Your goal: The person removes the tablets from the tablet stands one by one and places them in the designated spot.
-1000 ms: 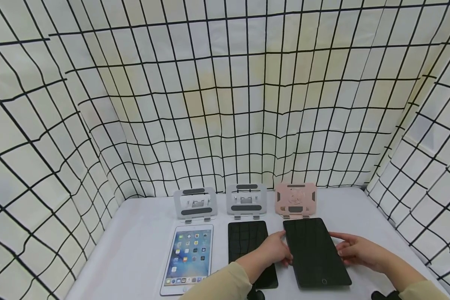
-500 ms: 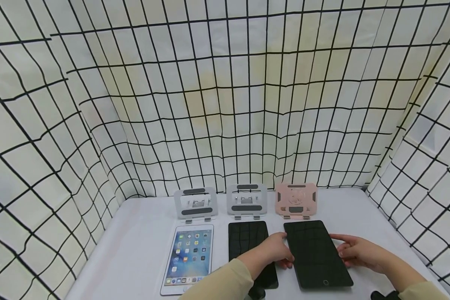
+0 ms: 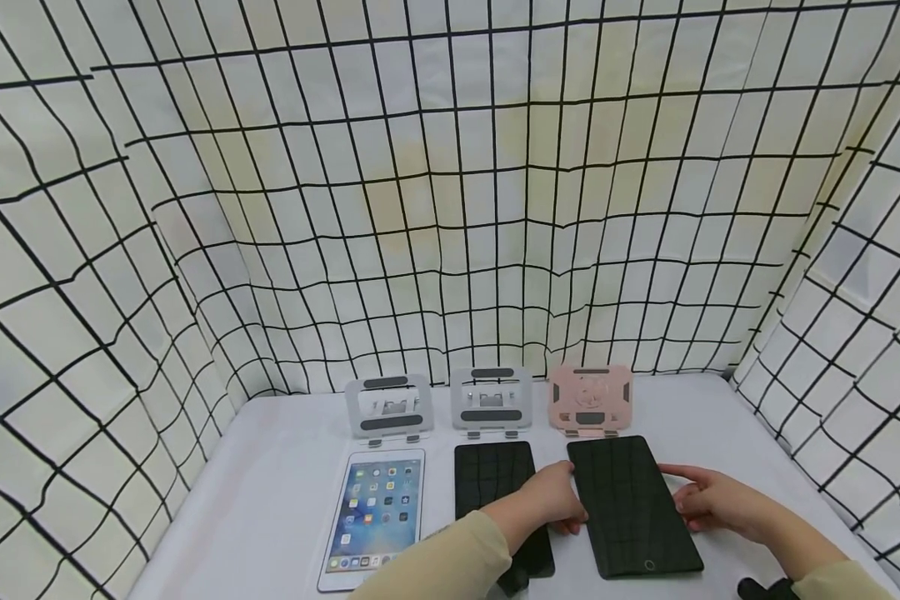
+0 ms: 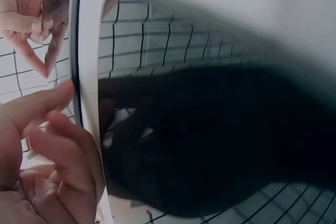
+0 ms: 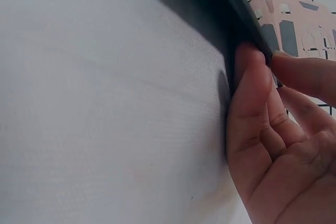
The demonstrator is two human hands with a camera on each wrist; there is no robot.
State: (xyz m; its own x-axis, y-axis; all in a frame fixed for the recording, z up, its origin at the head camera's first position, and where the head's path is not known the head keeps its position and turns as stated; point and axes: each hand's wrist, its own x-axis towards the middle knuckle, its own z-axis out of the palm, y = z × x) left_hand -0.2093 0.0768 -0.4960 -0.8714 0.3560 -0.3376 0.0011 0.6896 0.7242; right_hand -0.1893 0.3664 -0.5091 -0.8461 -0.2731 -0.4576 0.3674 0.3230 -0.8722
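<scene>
A tablet with a black screen and a round home button [image 3: 637, 508] is held between both hands, its far end tipped up toward the pink stand [image 3: 591, 400]. My left hand [image 3: 557, 497] grips its left long edge; in the left wrist view the thumb [image 4: 63, 95] meets that edge and the other fingers curl below. On the opposite edge, my right hand [image 3: 720, 502] pinches it, a thumb and finger on either face in the right wrist view. Under my left forearm lies a second black tablet [image 3: 492, 475], partly covered.
A white tablet [image 3: 375, 517] with a lit screen of app icons lies at the left. Two grey stands [image 3: 390, 407] [image 3: 491, 400] stand in line with the pink one along the back of the white table [image 3: 255, 492]. Grid-patterned cloth walls [image 3: 450, 208] enclose three sides.
The held tablet dipped slightly half a second ago and has risen a little again. Both hands keep their places on its edges; the other tablets and stands have not moved.
</scene>
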